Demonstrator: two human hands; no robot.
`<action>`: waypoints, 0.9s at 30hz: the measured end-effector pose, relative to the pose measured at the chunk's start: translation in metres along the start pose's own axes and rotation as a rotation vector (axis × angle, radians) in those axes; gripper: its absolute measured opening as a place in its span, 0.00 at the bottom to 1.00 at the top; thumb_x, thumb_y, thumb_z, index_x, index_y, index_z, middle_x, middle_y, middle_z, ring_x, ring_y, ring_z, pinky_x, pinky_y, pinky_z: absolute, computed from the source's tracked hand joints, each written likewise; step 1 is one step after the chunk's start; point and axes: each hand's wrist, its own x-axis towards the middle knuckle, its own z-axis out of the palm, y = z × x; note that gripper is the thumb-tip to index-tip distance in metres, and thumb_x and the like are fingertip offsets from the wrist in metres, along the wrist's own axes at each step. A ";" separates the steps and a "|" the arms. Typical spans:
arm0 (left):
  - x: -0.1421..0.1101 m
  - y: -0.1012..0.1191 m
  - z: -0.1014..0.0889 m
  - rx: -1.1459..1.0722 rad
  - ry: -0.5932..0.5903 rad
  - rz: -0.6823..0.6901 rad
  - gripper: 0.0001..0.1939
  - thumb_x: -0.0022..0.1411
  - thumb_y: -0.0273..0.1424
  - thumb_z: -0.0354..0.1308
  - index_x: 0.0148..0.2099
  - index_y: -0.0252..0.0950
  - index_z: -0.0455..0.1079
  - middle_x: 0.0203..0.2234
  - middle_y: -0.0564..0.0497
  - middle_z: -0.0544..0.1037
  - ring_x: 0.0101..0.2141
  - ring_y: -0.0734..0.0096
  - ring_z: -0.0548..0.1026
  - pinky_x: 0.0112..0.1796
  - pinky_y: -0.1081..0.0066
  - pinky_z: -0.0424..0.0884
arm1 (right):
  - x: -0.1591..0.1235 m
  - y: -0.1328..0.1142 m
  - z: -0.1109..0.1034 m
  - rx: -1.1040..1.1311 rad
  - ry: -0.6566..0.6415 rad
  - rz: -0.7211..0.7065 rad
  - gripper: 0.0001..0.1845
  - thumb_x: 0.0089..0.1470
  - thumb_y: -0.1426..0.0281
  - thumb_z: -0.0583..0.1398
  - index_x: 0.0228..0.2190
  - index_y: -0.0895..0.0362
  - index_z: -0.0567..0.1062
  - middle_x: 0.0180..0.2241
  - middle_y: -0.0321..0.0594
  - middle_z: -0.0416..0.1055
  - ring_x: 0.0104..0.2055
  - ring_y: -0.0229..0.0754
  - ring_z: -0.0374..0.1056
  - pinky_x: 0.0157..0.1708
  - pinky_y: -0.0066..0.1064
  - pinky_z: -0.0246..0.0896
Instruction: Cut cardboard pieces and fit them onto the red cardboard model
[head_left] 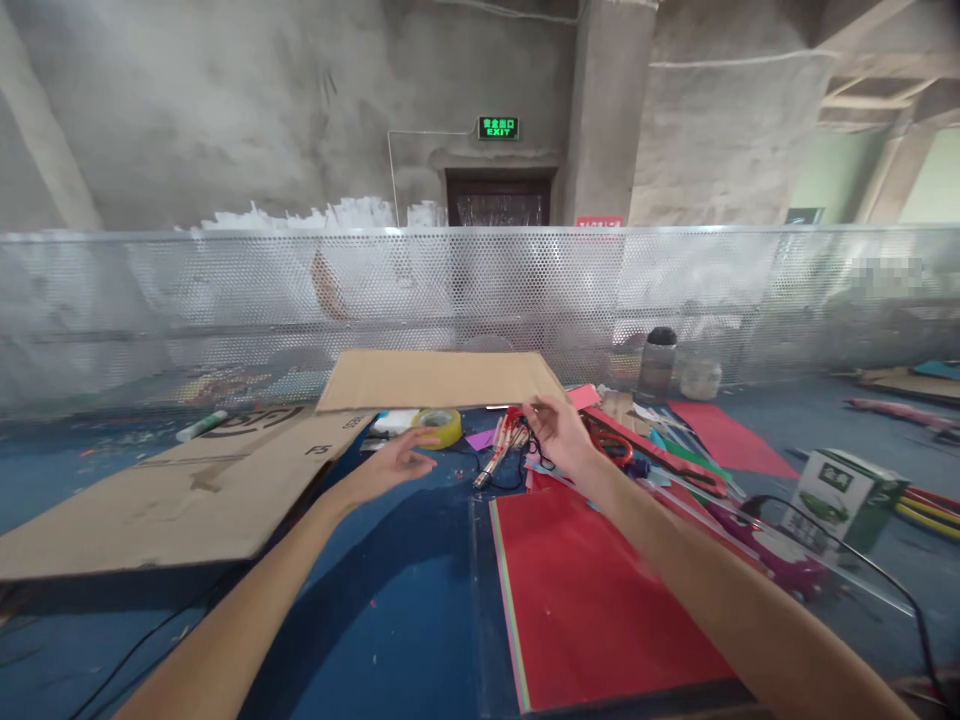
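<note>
A plain brown cardboard piece is raised over the far part of the blue table, tilted toward me. At its near right corner my right hand pinches the edge, its fingertips partly hidden. My left hand is in the air below the piece's near edge, with its fingers apart and nothing in them. Just beyond that hand lies a roll of yellow tape. Scissors with red handles and a tangle of dark cord are close to my right hand.
A large flat cardboard sheet lies at left with a glue stick beyond it. Red paper is stacked in front. At right are a white-green box, a dark-capped bottle and coloured scraps. A perforated metal screen stands behind.
</note>
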 end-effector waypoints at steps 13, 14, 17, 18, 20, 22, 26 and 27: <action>0.016 0.009 0.032 -0.698 0.691 -0.107 0.05 0.66 0.25 0.60 0.35 0.33 0.71 0.28 0.48 0.81 0.29 0.67 0.83 0.31 0.72 0.79 | -0.030 0.000 0.004 -0.898 -0.774 0.597 0.24 0.60 0.55 0.63 0.51 0.57 0.72 0.43 0.49 0.80 0.44 0.46 0.78 0.35 0.31 0.74; 0.015 0.009 0.027 -0.692 0.706 -0.116 0.05 0.66 0.24 0.60 0.36 0.33 0.71 0.28 0.49 0.81 0.28 0.68 0.82 0.30 0.73 0.79 | -0.022 -0.011 0.001 -1.067 -0.817 0.511 0.23 0.61 0.55 0.62 0.50 0.57 0.74 0.44 0.49 0.80 0.43 0.47 0.78 0.34 0.31 0.73; 0.012 0.005 0.016 -0.599 0.693 -0.174 0.04 0.66 0.26 0.61 0.37 0.32 0.72 0.29 0.47 0.81 0.27 0.68 0.82 0.27 0.74 0.78 | 0.004 -0.043 -0.018 -1.590 -0.516 -0.006 0.17 0.62 0.60 0.59 0.47 0.58 0.74 0.42 0.49 0.78 0.42 0.47 0.75 0.39 0.33 0.69; 0.012 0.003 0.014 -0.562 0.681 -0.198 0.04 0.66 0.27 0.61 0.37 0.32 0.72 0.29 0.47 0.81 0.27 0.68 0.82 0.26 0.74 0.78 | 0.013 -0.052 -0.027 -1.772 -0.369 -0.202 0.18 0.62 0.63 0.59 0.50 0.58 0.73 0.44 0.49 0.77 0.46 0.49 0.73 0.44 0.35 0.66; 0.011 -0.001 0.014 -0.510 0.661 -0.247 0.05 0.66 0.28 0.62 0.38 0.31 0.73 0.29 0.47 0.81 0.26 0.67 0.82 0.25 0.74 0.77 | 0.028 -0.066 -0.048 -2.079 -0.137 -0.381 0.21 0.60 0.69 0.57 0.55 0.57 0.70 0.51 0.55 0.72 0.55 0.55 0.67 0.50 0.40 0.62; 0.011 -0.004 0.016 -0.480 0.633 -0.291 0.06 0.65 0.30 0.63 0.38 0.31 0.73 0.30 0.46 0.82 0.26 0.68 0.82 0.25 0.74 0.77 | 0.038 -0.074 -0.070 -2.290 0.019 -0.309 0.26 0.57 0.74 0.57 0.58 0.58 0.68 0.55 0.59 0.68 0.58 0.59 0.64 0.51 0.44 0.60; 0.010 -0.006 0.018 -0.411 0.591 -0.371 0.09 0.63 0.33 0.66 0.39 0.32 0.74 0.34 0.43 0.84 0.25 0.69 0.82 0.23 0.76 0.75 | 0.048 -0.079 -0.099 -2.382 0.035 -0.091 0.32 0.57 0.72 0.57 0.63 0.58 0.62 0.55 0.59 0.69 0.56 0.59 0.67 0.48 0.42 0.60; 0.010 -0.006 0.017 -0.393 0.581 -0.390 0.10 0.62 0.34 0.67 0.40 0.32 0.74 0.35 0.42 0.84 0.25 0.68 0.82 0.22 0.76 0.75 | 0.049 -0.080 -0.102 -2.380 0.015 -0.074 0.32 0.58 0.72 0.57 0.63 0.58 0.61 0.53 0.58 0.72 0.54 0.58 0.70 0.47 0.40 0.60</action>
